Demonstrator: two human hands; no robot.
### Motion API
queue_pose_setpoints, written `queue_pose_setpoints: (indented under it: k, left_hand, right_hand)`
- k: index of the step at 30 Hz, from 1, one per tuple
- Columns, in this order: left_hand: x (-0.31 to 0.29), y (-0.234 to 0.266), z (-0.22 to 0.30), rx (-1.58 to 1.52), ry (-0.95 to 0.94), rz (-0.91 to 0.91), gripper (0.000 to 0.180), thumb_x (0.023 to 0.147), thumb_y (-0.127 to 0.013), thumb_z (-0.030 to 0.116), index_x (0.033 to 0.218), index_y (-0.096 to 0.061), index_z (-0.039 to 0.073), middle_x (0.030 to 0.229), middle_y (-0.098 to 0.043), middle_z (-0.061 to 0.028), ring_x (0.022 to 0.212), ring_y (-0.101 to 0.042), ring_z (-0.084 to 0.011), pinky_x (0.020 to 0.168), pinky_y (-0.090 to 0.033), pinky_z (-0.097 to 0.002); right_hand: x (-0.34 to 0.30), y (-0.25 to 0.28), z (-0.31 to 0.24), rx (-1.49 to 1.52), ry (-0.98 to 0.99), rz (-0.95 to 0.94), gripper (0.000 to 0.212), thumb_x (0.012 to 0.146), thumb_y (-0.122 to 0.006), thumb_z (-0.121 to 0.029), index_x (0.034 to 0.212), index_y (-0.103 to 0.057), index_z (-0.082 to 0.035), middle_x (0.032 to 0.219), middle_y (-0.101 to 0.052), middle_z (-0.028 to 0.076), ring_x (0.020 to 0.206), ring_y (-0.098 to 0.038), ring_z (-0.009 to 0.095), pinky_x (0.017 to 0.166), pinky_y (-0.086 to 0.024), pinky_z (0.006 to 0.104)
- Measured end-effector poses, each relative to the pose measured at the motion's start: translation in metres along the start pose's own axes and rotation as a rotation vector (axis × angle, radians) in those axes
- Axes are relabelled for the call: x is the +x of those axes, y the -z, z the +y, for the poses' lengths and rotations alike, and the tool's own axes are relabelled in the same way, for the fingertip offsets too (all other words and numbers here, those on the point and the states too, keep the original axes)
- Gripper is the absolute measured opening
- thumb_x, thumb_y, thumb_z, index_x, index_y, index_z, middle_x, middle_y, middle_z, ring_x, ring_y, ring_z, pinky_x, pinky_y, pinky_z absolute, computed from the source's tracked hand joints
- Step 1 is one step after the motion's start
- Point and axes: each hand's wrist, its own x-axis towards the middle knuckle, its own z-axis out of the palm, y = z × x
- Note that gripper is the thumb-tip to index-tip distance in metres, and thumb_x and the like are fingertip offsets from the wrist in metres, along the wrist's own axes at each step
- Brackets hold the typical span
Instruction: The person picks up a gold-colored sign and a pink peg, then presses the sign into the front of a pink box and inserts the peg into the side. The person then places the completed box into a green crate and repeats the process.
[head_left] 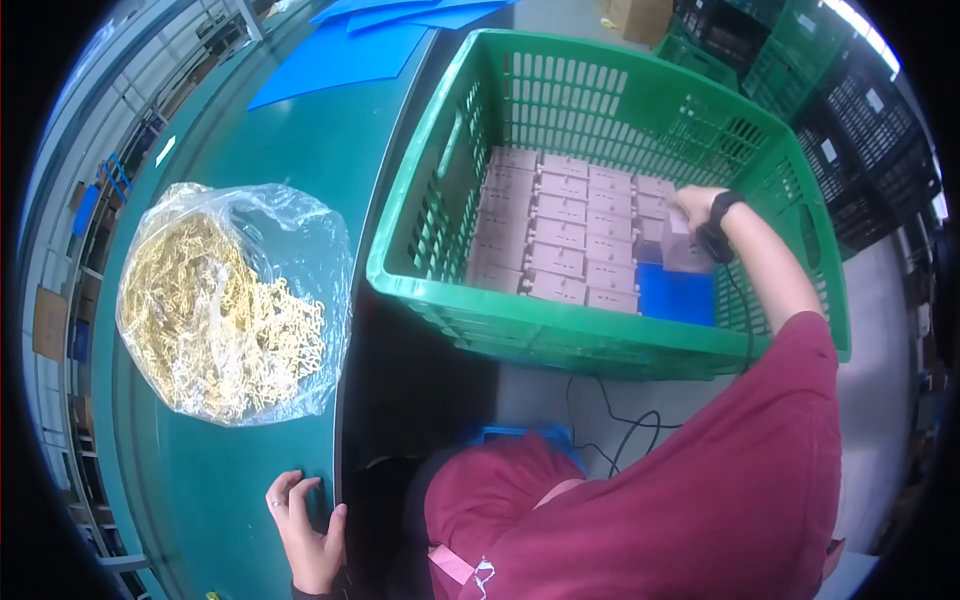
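Note:
My right hand reaches into the right side of a green plastic crate. Its fingers grip a pinkish-grey box-shaped part, tilted beside the packed rows. Several similar box-shaped parts stand in neat columns on the crate's floor. Next to the held part, a blue sheet shows at the crate's near right corner. My left hand rests near the edge of the green work surface, fingers apart and nothing in them.
A clear plastic bag of small gold-coloured metal pieces lies on the work surface. Flat blue sheets are at its far end. Black and green crates are stacked beyond. A dark cord hangs below the crate.

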Motion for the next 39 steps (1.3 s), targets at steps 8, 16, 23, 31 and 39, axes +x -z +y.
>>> queue_pose_setpoints:
  k: [8,16,23,31,39]
  left_hand:
    - [0.026,-0.034,0.013,-0.094,0.098,0.035,0.037,0.063,-0.065,0.002,0.095,-0.048,0.002,0.106,-0.042,-0.0149,0.103,-0.042,-0.0298,0.094,-0.031,-0.0386]
    - [0.042,-0.051,0.002,-0.051,0.076,0.169,0.035,0.064,-0.063,0.004,0.094,-0.045,0.001,0.101,-0.041,-0.0160,0.098,-0.040,-0.0300,0.092,-0.029,-0.0402]
    - [0.044,-0.052,-0.011,-0.077,0.073,0.176,0.035,0.062,-0.063,0.005,0.092,-0.045,0.001,0.101,-0.041,-0.0160,0.099,-0.040,-0.0296,0.093,-0.029,-0.0403]
    - [0.039,-0.048,-0.019,-0.100,0.102,0.164,0.034,0.062,-0.063,0.004,0.091,-0.046,0.002,0.101,-0.041,-0.0147,0.099,-0.041,-0.0293,0.093,-0.029,-0.0392]
    - [0.035,-0.050,-0.014,-0.138,0.112,0.217,0.034,0.061,-0.064,0.005,0.090,-0.046,0.002,0.101,-0.041,-0.0145,0.098,-0.041,-0.0290,0.092,-0.030,-0.0381]
  right_hand:
    - [0.056,-0.122,0.117,1.230,-0.777,-0.435,0.026,0.078,-0.056,-0.024,0.097,-0.060,-0.007,0.079,-0.065,0.007,0.064,-0.062,0.021,0.063,-0.050,0.0400]
    - [0.106,-0.216,0.091,1.709,-0.836,0.067,0.035,0.090,-0.039,-0.034,0.105,-0.056,-0.007,0.089,-0.064,0.011,0.073,-0.063,0.022,0.064,-0.051,0.0378]
    - [0.138,-0.233,0.086,1.728,-0.829,-0.004,0.035,0.093,-0.034,-0.028,0.111,-0.053,-0.006,0.096,-0.064,0.011,0.080,-0.064,0.025,0.074,-0.051,0.0388]
    - [0.143,-0.254,0.093,1.766,-0.673,-0.029,0.035,0.093,-0.034,-0.028,0.113,-0.053,-0.005,0.099,-0.063,0.012,0.085,-0.063,0.025,0.078,-0.050,0.0391]
    - [0.165,-0.273,0.090,1.836,-0.505,-0.043,0.036,0.094,-0.033,-0.027,0.115,-0.052,-0.004,0.103,-0.062,0.013,0.089,-0.062,0.026,0.081,-0.050,0.0395]
